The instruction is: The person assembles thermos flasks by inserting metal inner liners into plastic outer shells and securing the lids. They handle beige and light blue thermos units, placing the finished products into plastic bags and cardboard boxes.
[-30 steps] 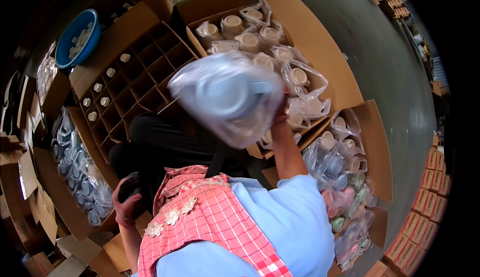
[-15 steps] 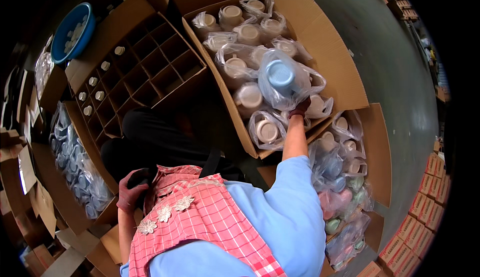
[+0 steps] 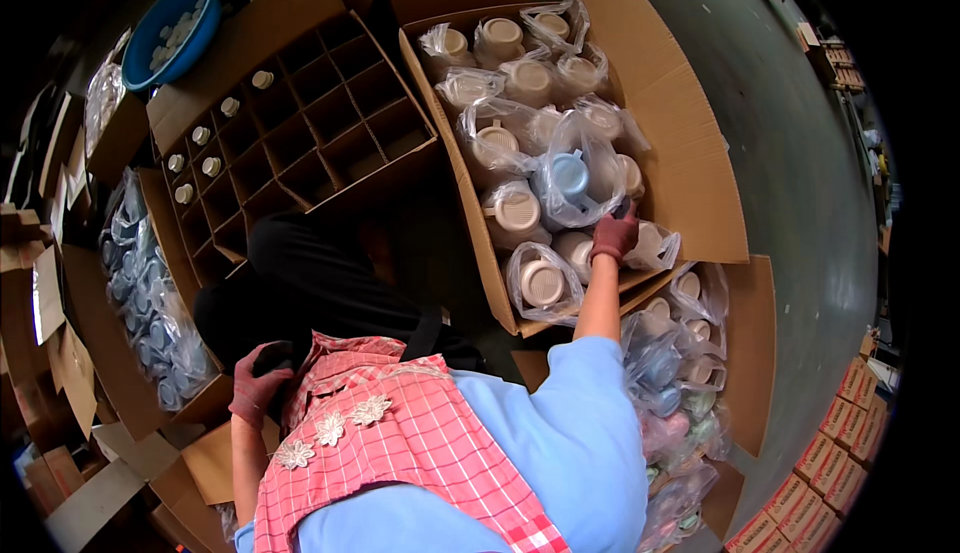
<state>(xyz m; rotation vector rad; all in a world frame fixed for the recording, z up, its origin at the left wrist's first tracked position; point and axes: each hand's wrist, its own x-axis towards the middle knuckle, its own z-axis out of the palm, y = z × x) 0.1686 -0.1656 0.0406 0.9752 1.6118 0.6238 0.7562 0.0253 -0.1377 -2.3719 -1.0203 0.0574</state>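
Observation:
A pale blue ribbed cup (image 3: 569, 173) stands in a clear plastic bag (image 3: 590, 211), among bagged beige cups (image 3: 517, 209) in a large open carton (image 3: 482, 243). My right hand (image 3: 615, 235), in a dark red glove, reaches into the carton's near right part. Its fingers are closed at the edge of the blue cup's bag; the fingertips are partly hidden. My left hand (image 3: 260, 385), gloved in red with a dark palm, rests curled beside the checked apron (image 3: 400, 423). Whatever it may hold is hidden.
On the left, a divided carton (image 3: 300, 143) holds a few white-capped bottles (image 3: 262, 80). A blue basin (image 3: 208, 28) of white caps sits behind it. Bagged blue items (image 3: 150, 313) fill a carton at far left. More bagged cups (image 3: 660, 363) lie right; printed boxes (image 3: 825, 453) are stacked beyond.
The blue cup in its bag has gone down into the carton and looks smaller. My right hand has shifted slightly right beside it. My left hand stays by the apron.

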